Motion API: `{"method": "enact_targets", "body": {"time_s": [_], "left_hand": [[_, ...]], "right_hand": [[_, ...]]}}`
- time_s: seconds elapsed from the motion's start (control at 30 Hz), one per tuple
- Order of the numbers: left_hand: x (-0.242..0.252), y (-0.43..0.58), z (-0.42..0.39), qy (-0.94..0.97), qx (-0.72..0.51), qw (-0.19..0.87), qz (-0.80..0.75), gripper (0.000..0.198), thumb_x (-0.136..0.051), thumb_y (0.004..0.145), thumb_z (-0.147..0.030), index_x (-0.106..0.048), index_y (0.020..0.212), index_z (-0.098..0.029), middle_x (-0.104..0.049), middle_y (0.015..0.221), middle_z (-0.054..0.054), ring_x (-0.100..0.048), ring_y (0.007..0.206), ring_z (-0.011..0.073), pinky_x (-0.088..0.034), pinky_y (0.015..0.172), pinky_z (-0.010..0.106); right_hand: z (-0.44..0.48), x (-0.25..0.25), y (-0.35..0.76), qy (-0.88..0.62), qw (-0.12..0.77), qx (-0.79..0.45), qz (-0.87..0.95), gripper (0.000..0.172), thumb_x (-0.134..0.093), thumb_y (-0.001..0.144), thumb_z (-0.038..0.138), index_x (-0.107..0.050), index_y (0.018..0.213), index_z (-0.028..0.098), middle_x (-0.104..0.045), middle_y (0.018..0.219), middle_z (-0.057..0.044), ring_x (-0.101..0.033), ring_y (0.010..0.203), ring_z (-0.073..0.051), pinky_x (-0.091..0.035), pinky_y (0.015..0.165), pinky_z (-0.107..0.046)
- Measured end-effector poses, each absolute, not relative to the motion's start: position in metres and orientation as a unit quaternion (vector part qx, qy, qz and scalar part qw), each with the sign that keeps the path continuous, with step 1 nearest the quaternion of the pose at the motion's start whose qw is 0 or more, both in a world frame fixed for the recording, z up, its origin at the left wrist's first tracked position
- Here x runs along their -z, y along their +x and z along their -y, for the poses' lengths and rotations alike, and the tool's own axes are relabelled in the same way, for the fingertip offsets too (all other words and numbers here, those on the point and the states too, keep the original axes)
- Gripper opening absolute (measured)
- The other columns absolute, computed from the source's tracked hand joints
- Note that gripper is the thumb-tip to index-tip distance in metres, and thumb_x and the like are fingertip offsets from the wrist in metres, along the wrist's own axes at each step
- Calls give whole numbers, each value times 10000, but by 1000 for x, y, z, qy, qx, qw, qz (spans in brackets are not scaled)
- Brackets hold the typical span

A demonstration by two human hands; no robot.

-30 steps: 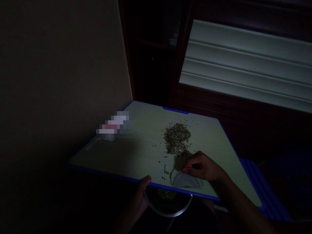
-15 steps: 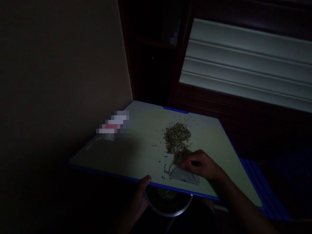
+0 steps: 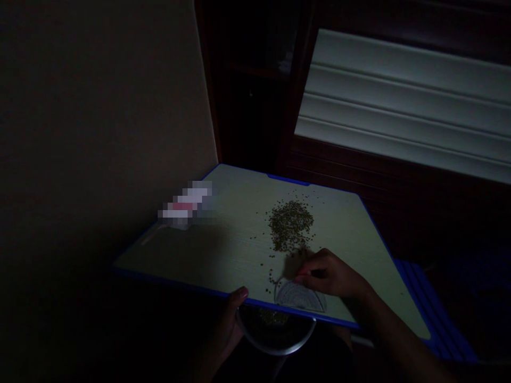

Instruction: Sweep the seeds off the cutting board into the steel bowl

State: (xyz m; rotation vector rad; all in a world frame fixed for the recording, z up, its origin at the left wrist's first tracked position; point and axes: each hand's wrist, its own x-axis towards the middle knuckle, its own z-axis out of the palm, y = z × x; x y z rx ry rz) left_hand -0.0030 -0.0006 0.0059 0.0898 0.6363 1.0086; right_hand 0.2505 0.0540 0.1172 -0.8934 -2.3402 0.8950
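A pile of small greenish grains (image 3: pixel 290 225) lies on a pale table top with a blue rim (image 3: pixel 223 250). My right hand (image 3: pixel 329 275) is closed on a clear half-round protractor (image 3: pixel 299 297) that stands on edge against the table near its front edge, just below the pile. My left hand (image 3: pixel 231 324) grips a metal bowl (image 3: pixel 275 330) held under the table's front edge; some grains lie in the bowl. A few loose grains are scattered by the protractor.
A small blurred white and red object (image 3: pixel 186 206) lies at the table's left side. A wall stands to the left, dark wooden furniture and a pale slatted panel (image 3: pixel 403 101) behind. A blue surface (image 3: pixel 431 314) shows at the right. The room is very dim.
My right hand drew the protractor up toward the pile, then back toward the front edge and a little left. The left hand and bowl stayed in place.
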Motion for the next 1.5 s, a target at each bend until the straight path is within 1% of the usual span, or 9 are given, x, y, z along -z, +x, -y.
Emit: {"method": "enact_targets", "body": {"time_s": [0.13, 0.33, 0.53, 0.73, 0.93, 1.03, 1.23, 1.37, 1.5], "left_hand": [[-7, -3, 1, 23, -478, 825, -300, 286, -656, 813, -266, -712, 1035, -94, -721, 1110, 100, -466, 1292, 254, -197, 1153, 391], [-4, -3, 1, 27, -477, 832, -283, 243, -646, 818, -242, -738, 989, -96, -722, 1101, 104, -486, 1275, 272, -222, 1146, 390], [-4, -3, 1, 41, -491, 832, -254, 278, -639, 832, -269, -724, 1058, -132, -702, 1155, 82, -444, 1311, 245, -208, 1148, 361], [-10, -2, 2, 20, -488, 830, -271, 303, -638, 828, -232, -698, 1092, -95, -706, 1143, 102, -449, 1307, 244, -196, 1152, 371], [-4, 0, 0, 21, -494, 831, -253, 257, -638, 828, -246, -728, 1031, -116, -720, 1113, 98, -490, 1273, 260, -217, 1147, 380], [-7, 1, 0, 22, -492, 830, -263, 286, -626, 831, -239, -712, 1059, -88, -716, 1121, 115, -477, 1284, 259, -225, 1144, 372], [-12, -1, 1, 47, -457, 854, -244, 420, -587, 859, -298, -628, 1202, -60, -642, 1257, 140, -418, 1325, 298, -224, 1143, 430], [-5, -4, 3, 54, -456, 848, -266, 399, -572, 875, -315, -648, 1184, -76, -689, 1175, 132, -461, 1296, 285, -242, 1134, 420], [-3, -3, 2, 46, -462, 840, -281, 375, -584, 868, -287, -652, 1181, -92, -702, 1155, 108, -483, 1280, 262, -259, 1129, 394]], "right_hand": [[-53, -119, 250, -320, 232, -332, 856, 239, -605, 891, 326, -712, 799, 133, -586, 577, 14, -472, 492, -62, -348, 481, -181], [-54, -118, 249, -337, 234, -319, 854, 251, -597, 898, 326, -700, 785, 126, -568, 563, 22, -443, 476, -56, -330, 467, -178], [-54, -119, 246, -371, 264, -280, 845, 257, -587, 906, 327, -686, 764, 138, -539, 563, 31, -438, 491, -61, -326, 482, -189], [-56, -116, 240, -367, 275, -258, 850, 241, -594, 904, 338, -696, 803, 145, -587, 598, 14, -471, 507, -71, -347, 495, -202], [-59, -115, 233, -334, 261, -262, 867, 213, -592, 907, 314, -697, 809, 157, -634, 630, 5, -537, 550, -81, -396, 542, -204], [-59, -115, 232, -322, 254, -267, 872, 184, -597, 906, 302, -706, 864, 159, -659, 656, 1, -553, 552, -78, -397, 537, -199], [-57, -116, 231, -300, 245, -284, 877, 228, -580, 917, 327, -699, 845, 147, -640, 634, 0, -532, 542, -77, -396, 531, -195], [-56, -118, 232, -295, 246, -292, 876, 231, -573, 921, 326, -698, 855, 143, -639, 640, -4, -532, 552, -78, -398, 540, -195], [-55, -119, 232, -304, 243, -301, 870, 234, -581, 913, 330, -702, 838, 144, -624, 625, -3, -532, 551, -82, -391, 536, -199]]}}
